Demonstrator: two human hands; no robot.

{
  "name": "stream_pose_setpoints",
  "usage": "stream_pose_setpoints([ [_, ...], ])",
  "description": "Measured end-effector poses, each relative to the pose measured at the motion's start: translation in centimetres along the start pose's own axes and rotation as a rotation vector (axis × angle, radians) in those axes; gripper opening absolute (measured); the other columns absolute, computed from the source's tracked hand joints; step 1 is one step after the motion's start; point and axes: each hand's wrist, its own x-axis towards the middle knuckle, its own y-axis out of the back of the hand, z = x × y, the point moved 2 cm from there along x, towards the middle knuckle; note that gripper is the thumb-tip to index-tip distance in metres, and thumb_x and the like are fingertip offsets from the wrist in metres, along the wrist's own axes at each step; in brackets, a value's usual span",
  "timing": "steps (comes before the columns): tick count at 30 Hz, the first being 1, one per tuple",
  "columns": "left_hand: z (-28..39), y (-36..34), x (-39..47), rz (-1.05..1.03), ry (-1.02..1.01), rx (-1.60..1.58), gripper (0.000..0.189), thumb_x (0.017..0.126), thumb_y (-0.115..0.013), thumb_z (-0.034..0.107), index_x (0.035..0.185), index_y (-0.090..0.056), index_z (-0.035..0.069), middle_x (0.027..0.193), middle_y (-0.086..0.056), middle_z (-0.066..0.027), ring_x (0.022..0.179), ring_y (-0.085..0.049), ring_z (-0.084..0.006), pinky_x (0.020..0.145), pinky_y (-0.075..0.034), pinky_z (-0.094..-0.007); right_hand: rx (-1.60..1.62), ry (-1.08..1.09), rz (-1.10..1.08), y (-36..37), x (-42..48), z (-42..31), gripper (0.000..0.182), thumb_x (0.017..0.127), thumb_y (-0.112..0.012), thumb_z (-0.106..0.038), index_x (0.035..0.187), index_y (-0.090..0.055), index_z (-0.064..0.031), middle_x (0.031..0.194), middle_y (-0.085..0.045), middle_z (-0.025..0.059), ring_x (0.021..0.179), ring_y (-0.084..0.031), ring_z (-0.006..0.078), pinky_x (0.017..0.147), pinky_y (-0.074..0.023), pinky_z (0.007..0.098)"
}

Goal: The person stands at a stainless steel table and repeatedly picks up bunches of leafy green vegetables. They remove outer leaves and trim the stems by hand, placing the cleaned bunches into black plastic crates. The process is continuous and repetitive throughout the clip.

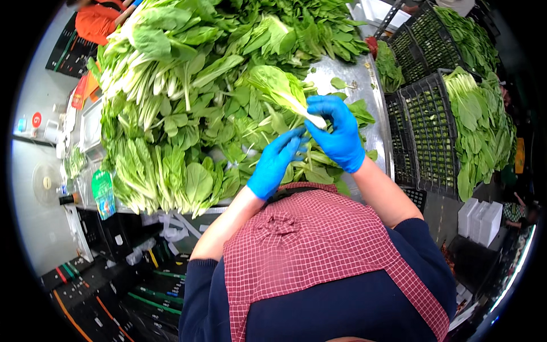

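Observation:
In a blue glove, my right hand (337,132) grips the pale stem end of a leafy green (277,87), whose leaves point up and to the left. My left hand (277,160), also gloved in blue, is just below and left of that stem, with its fingers slightly bent; nothing shows in its grasp. Beneath both hands lie loose green leaves (256,132) on a metal table (327,75). A tall heap of leafy greens (158,51) with white stems rises at the upper left. More greens (158,179) lie in a row along the near left edge.
Black plastic crates (431,132) packed with greens stand beyond the table's right edge. White foam boxes (480,220) are on the floor at right. At left are a green printed packet (103,192) and a white tray (91,126). A person in orange (96,21) is at upper left.

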Motion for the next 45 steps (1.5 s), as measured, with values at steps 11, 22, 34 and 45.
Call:
stream_pose_setpoints([
  [11,-4.7,2.3,1.4,0.200,0.090,-0.422,0.016,0.092,-0.061,0.007,0.107,-0.060,0.006,0.098,-0.066,-0.0057,0.088,-0.065,-0.0160,0.079,-0.054,-0.0295,0.491,-0.654,-0.029,-2.0,-8.7,1.9,0.056,0.080,-0.073,-0.003,0.130,-0.049,-0.0066,0.121,-0.056,0.0094,0.094,-0.062,0.0162,0.079,-0.0522,0.0285],
  [22,-3.8,2.1,0.3,0.084,0.105,-0.335,0.045,0.093,-0.058,0.008,0.136,-0.048,0.003,0.110,-0.064,-0.0090,0.094,-0.064,-0.0162,0.080,-0.051,-0.0266,0.176,-0.521,-0.182,-3.6,-8.7,1.8,0.038,0.079,-0.075,-0.008,0.115,-0.063,-0.0112,0.081,-0.052,-0.0018,0.061,-0.045,0.0054,0.054,-0.0404,0.0217],
  [34,-3.7,3.7,-0.3,0.229,0.040,-0.360,0.046,0.091,-0.057,0.005,0.136,-0.047,0.001,0.114,-0.064,-0.0117,0.102,-0.062,-0.0204,0.090,-0.051,-0.0347,0.086,-0.461,-0.116,-2.4,-4.7,3.9,0.022,0.083,-0.072,-0.010,0.105,-0.067,-0.0079,0.087,-0.064,0.0018,0.067,-0.054,0.0084,0.063,-0.0469,0.0229],
  [45,-7.0,8.2,-0.8,0.279,0.031,-0.623,0.055,0.085,-0.055,0.010,0.137,-0.042,0.000,0.107,-0.059,-0.0114,0.099,-0.060,-0.0270,0.099,-0.047,-0.0518,-0.580,-0.403,-0.592,-0.5,4.4,25.4,0.062,0.073,-0.069,-0.011,0.133,-0.054,-0.0178,0.127,-0.059,0.0173,0.112,-0.059,0.0355,0.097,-0.0479,0.0418],
])
